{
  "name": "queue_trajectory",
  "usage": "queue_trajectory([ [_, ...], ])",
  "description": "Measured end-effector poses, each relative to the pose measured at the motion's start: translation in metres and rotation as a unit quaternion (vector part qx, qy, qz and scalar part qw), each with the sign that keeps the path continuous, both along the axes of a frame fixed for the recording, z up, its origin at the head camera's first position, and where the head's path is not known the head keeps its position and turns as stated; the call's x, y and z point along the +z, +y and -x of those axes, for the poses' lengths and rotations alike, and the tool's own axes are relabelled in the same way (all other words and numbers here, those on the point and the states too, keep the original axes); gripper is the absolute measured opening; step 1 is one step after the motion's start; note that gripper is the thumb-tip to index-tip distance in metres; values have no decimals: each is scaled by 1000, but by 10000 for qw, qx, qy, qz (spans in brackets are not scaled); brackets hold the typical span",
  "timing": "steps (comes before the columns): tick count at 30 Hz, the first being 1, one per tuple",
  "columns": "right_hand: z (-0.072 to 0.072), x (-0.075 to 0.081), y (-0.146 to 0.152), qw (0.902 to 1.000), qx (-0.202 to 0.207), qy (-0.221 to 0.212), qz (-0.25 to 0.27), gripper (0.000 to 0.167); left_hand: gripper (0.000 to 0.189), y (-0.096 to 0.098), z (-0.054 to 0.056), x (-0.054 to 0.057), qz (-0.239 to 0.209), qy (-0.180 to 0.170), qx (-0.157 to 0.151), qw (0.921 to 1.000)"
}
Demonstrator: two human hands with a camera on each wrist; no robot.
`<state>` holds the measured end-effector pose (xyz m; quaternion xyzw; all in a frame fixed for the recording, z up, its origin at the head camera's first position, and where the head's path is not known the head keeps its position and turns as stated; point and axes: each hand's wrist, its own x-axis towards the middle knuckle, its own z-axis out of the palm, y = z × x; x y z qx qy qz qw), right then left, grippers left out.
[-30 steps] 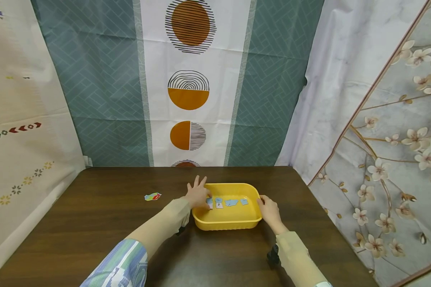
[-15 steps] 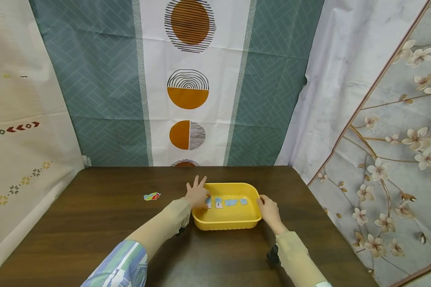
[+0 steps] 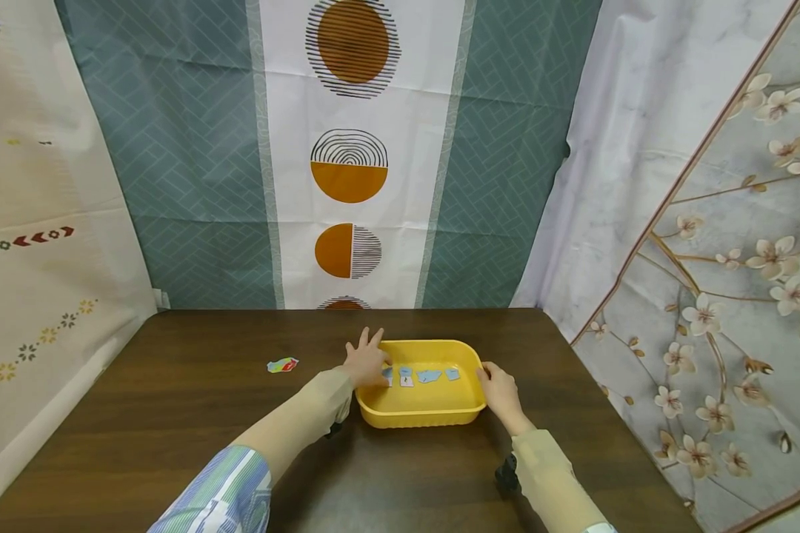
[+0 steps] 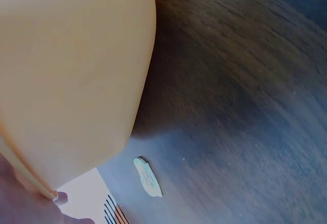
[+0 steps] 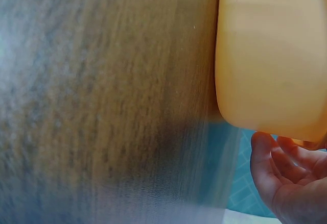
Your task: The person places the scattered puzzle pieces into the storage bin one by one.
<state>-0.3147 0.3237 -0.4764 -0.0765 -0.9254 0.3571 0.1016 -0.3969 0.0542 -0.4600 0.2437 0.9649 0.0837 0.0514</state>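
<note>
A shallow yellow tray (image 3: 413, 414) stands on the table in the head view. Inside it, light-blue paper cutouts (image 3: 430, 377) lie in a row, some with a white lower part. My left hand (image 3: 365, 364) reaches over the left rim. Some of its fingers are spread straight beyond the rim, while its thumb and a fingertip lie around the leftmost cutout (image 3: 390, 376), which they partly hide. My right hand (image 3: 500, 391) grips the opposite end of the tray. In the right wrist view, its curled fingers (image 5: 263, 145) meet the tray's edge.
A small multicoloured cutout (image 3: 283, 365) lies on the dark wooden table (image 3: 193, 400), left of the tray. Patterned cloths hang behind the table (image 3: 353, 148) and along both sides.
Both hands and the tray have stayed in place. Only the head view has shifted very slightly.
</note>
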Motion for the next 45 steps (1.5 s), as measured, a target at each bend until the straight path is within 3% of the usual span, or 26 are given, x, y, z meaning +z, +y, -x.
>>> queue_trajectory([
  [8, 0, 1, -2, 10000, -36, 20, -8, 37, 36, -4, -6, 14, -255, -13, -81, 9996],
  [12, -1, 1, -1, 10000, -8, 54, -49, 37, 33, -8, -6, 24, -517, 218, -111, 9984],
  [16, -1, 1, -1, 9999, 8, 90, -78, 36, 33, -15, -3, 33, -780, 424, 13, 9961],
  [21, -2, 1, -1, 9999, -15, 98, -90, 36, 34, -30, -1, 41, -946, 425, 148, 9945],
  [33, -3, 1, -1, 10000, -46, 43, -74, 37, 34, -73, 7, 33, -871, 409, 671, 9931],
  [40, -2, 2, -1, 10000, 12, 10, -80, 37, 33, -101, 13, 18, -785, 449, 800, 9927],
  [45, -1, 2, 0, 9999, 71, -8, -85, 38, 36, -121, 12, 15, -790, 332, 889, 9924],
])
